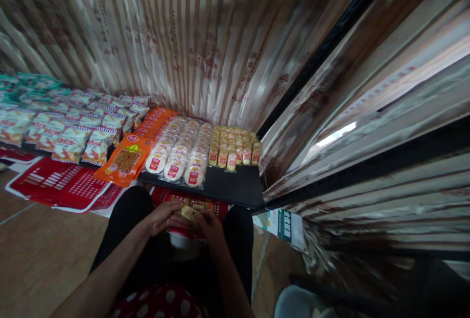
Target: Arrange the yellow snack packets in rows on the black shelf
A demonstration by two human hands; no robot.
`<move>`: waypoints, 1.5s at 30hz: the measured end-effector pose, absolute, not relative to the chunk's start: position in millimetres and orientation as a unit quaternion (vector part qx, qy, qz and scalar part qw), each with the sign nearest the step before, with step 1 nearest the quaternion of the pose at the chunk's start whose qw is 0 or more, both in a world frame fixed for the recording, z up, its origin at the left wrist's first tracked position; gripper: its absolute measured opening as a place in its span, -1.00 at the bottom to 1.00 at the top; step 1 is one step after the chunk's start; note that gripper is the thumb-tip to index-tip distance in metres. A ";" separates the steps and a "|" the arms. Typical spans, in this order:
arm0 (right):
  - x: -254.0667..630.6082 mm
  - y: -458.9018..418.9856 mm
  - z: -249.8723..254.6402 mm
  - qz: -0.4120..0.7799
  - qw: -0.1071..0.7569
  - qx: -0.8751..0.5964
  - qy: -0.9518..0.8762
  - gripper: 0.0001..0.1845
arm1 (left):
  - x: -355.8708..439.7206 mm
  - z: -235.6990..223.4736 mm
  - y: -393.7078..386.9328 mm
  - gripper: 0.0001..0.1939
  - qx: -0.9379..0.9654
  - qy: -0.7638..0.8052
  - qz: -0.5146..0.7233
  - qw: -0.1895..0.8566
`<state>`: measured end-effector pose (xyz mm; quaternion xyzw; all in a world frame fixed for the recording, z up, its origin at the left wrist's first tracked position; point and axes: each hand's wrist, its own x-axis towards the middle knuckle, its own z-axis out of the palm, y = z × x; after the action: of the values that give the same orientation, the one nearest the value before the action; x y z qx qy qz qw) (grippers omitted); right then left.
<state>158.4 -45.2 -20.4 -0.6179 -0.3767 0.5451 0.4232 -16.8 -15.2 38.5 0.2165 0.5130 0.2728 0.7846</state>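
My left hand (165, 216) is closed around small gold-wrapped snack packets (189, 211), low between my knees. From the other side, my right hand (212, 230) has its fingers closed on the same packets. Beneath both hands is a red basket (220, 210), partly hidden by my hands and legs, with more wrapped pieces near its far side. On the black shelf (235, 183) ahead, similar yellow-gold packets (231, 161) stand in rows. Left of them lie round white crackers (172, 168) in clear wrappers with red labels. How many packets I hold cannot be made out.
Orange snack bags (127, 159) and many white snack bags (71, 141) fill the shelf's left, with teal bags (36, 83) beyond. Another red basket (62, 185) sits on the floor at left. A striped curtain (205, 38) hangs behind; a black metal post (323, 53) slants at right.
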 end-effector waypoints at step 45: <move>180.9 -56.3 12.9 0.564 0.574 -0.546 -0.234 -0.57 | 78.0 45.5 -14.4 -0.71 0.389 0.565 0.385 0.617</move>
<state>180.9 -56.3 12.9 -0.5457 -0.2337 0.5637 0.5744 78.0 -14.4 45.5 0.3895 0.5648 0.3849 0.6174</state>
